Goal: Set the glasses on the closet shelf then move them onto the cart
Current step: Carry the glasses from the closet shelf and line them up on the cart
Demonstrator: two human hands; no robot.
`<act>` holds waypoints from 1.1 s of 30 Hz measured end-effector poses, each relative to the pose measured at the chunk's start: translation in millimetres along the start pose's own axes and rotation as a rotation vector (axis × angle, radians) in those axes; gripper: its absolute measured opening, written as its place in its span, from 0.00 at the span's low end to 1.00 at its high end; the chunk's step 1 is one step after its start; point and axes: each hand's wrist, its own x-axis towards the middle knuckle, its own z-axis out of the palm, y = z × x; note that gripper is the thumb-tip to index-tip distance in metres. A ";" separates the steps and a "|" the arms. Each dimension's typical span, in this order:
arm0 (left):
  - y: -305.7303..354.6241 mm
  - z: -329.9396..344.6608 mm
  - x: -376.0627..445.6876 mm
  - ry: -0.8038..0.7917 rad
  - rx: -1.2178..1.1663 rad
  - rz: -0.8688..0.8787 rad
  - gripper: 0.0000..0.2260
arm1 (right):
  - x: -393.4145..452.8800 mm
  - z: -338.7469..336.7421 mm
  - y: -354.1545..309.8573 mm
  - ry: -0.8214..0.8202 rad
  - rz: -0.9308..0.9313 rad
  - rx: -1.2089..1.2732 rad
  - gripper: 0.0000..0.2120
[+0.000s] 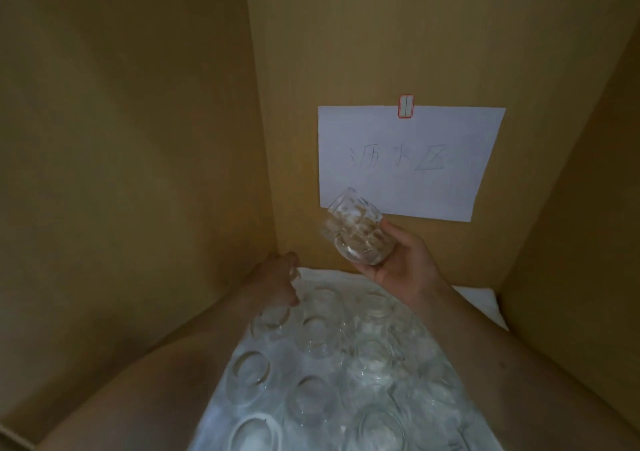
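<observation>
I'm looking into the closet [121, 139]: wooden walls, a paper note [408, 163] stuck to the back panel. A white cloth [481, 301] covers the closet shelf, and many clear glasses [346, 353] already stand on it in close rows. I'd say the shelving half is well along; the cart isn't in view, so that half looks untouched. Right hand [401, 267] grips one glass [356, 232], tilted, held above the back row, fingers curled round it. Left hand [280, 277] reaches down at the back-left glass [270, 319]; I can't tell whether the fingers grip it.
</observation>
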 end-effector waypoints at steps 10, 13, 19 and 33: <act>0.0 1.1 1.4 0.107 -0.029 0.032 0.28 | 8.3 3.9 5.6 -0.004 0.027 -0.066 0.25; 5.8 -10.1 -5.1 0.131 0.045 0.032 0.28 | 7.5 5.1 4.0 0.014 0.004 -0.056 0.27; 18.8 -42.1 -24.8 0.291 0.135 0.121 0.24 | -14.2 22.9 3.7 0.060 -0.062 -0.124 0.21; 69.4 -87.3 -101.6 0.581 -0.946 0.033 0.35 | -131.4 56.4 9.4 0.016 -0.316 -0.064 0.22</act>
